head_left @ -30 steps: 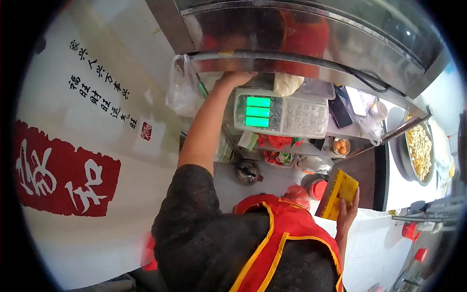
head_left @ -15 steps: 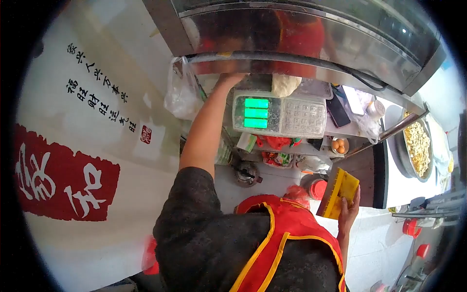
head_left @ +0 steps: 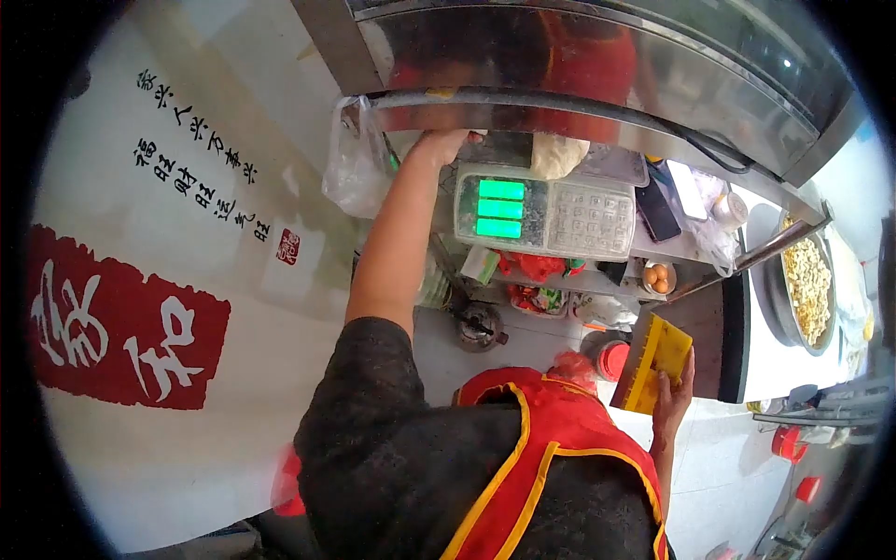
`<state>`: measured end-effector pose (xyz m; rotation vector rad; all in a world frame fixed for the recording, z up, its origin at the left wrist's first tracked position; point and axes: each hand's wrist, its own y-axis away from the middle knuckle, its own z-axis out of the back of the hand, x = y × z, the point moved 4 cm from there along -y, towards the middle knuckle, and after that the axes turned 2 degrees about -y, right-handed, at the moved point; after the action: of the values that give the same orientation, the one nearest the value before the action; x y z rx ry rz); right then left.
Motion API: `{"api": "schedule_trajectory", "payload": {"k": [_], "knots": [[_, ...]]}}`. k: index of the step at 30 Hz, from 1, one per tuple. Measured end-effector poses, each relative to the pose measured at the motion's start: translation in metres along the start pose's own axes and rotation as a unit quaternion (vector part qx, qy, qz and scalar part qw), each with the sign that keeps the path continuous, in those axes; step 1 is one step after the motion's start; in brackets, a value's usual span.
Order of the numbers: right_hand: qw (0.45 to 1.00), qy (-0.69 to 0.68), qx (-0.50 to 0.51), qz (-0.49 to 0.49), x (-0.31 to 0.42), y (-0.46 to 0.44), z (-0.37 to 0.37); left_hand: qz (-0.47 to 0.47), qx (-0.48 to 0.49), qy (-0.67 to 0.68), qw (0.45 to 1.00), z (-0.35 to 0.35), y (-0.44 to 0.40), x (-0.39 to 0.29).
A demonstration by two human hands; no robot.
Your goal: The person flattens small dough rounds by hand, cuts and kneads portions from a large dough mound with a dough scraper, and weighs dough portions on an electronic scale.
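My right hand [head_left: 670, 403] grips a yellow dough scraper [head_left: 665, 359], thumb on its flat face. My left arm stretches up to the shelf, with my left hand [head_left: 444, 147] beyond the upper left corner of the digital scale [head_left: 544, 213]. Its fingers look curled; the cabinet edge partly hides them, and what they hold does not show. The scale has three lit green displays and a keypad. A lump of pale dough [head_left: 558, 157] lies behind the keypad, partly hidden by the cabinet.
A steel cabinet [head_left: 504, 56] overhangs the scale. Right of it are a phone [head_left: 659, 211], a jar [head_left: 730, 211] and a bowl of eggs [head_left: 658, 277]. A large pan of chopped food [head_left: 807, 280] stands at far right. A plastic bag [head_left: 355, 168] hangs at left.
The view has shifted slightly, so the scale and cabinet sit a little further right. My left hand shows more from under the cabinet edge, fingers curled. My right hand still holds the dough scraper.
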<state>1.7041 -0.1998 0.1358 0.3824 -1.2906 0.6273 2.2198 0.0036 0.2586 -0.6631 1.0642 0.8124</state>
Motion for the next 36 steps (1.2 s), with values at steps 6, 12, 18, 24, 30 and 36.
{"api": "schedule_trajectory", "payload": {"k": [6,12,18,24,30,36], "knots": [[1.0,0.002,0.0,0.003,-0.002,0.001,0.0,-0.011,0.082,0.047,0.996,-0.004,-0.028,0.032],[0.995,0.077,0.008,0.06,0.035,-0.015,-0.013,-0.023,0.136,0.129,0.982,-0.045,0.0,0.003],[0.968,0.138,0.019,0.211,0.108,-0.056,-0.052,-0.095,-0.017,0.06,0.994,-0.079,0.034,-0.03],[0.888,0.23,0.012,0.398,0.182,-0.088,-0.118,-0.211,-0.143,-0.071,0.964,-0.107,0.057,-0.03],[0.838,0.332,0.026,0.432,0.201,-0.106,-0.157,-0.259,-0.22,-0.077,0.937,-0.109,0.053,-0.03],[0.824,0.379,0.072,0.414,0.196,-0.124,-0.171,-0.167,-0.182,-0.014,0.969,-0.108,0.047,-0.012]]}}
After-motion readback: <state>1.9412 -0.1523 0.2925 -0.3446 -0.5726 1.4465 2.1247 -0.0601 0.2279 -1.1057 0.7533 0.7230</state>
